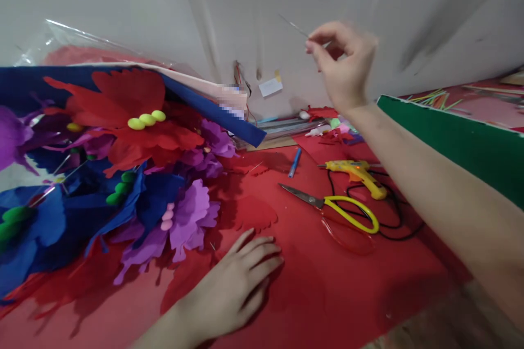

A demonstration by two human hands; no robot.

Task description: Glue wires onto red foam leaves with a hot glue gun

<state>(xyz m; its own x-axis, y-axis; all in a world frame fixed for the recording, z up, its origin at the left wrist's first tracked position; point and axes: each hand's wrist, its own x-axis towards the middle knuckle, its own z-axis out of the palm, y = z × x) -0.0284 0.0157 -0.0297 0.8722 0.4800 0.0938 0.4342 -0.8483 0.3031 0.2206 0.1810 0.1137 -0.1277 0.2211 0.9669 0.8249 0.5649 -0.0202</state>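
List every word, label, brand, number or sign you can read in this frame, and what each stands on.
None can be read.
White rectangular paper label on the grey wall: too small and blurred to tell whether it bears writing.
Pale pink flat sheet: its end is pixelated; nothing legible there.
Yellow plastic glue gun: any markings too small to read.

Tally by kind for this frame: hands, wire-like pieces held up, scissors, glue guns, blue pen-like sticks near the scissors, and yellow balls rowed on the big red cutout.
Hands: 2 (left hand, right hand)
Wire-like piece: 1
Scissors: 1
Glue gun: 1
Blue pen-like stick: 1
Yellow balls: 3
Total: 9
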